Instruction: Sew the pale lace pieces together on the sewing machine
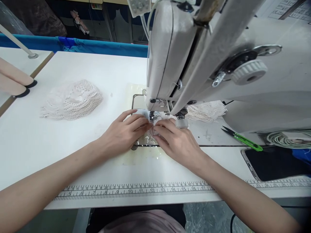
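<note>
At mid-frame, your left hand (125,134) and right hand (176,137) meet fingertip to fingertip at the lace (150,132); I cannot tell whether either pinches it. Its visible bit points up the frame under the sewing machine (162,51), its long axis mostly hidden. The tabletop (116,74) spreads left past a lace pile (75,100); its front edge runs below your wrists.

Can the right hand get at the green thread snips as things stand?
Likely yes: the right hand is at the lace piece by the needle, but the green thread snips lie uncovered to its right, with seemingly free tabletop between. The blades point leftward.
</note>
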Available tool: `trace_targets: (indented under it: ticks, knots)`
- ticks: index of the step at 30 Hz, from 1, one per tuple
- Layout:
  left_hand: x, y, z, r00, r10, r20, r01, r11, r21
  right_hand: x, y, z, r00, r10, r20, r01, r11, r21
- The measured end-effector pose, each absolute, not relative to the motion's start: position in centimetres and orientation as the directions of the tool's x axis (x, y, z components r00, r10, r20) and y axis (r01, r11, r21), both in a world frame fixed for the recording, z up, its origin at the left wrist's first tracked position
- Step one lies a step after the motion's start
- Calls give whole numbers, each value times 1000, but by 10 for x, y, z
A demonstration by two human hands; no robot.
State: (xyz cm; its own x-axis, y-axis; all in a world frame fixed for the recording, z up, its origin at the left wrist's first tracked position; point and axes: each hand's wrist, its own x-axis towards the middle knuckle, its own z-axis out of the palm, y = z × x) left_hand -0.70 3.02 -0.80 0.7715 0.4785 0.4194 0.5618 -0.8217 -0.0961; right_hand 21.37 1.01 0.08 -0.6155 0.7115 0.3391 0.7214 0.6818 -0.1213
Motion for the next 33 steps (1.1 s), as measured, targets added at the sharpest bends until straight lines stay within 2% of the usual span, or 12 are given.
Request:
trace_targets:
  ticks: [6,12,23,29,33]
  knots:
    - [-7,27,-7,800,417,432,540,-815,-212,213,11,-4,-588,745,314,769,636,-69]
    - [-5,20,-1,818,403,410,536,-793,-289,213,15,-5,-594,755,277,769,634,-79]
    - [-2,18,-2,808,425,408,552,-787,-274,214,17,-10,-596,737,320,757,648,-85]
    - [1,19,0,785,410,465,568,-775,-275,218,13,-7,-630,638,442,695,717,-44]
    - [1,19,-1,787,371,493,543,-797,-266,220,11,-5,-657,589,470,673,739,14]
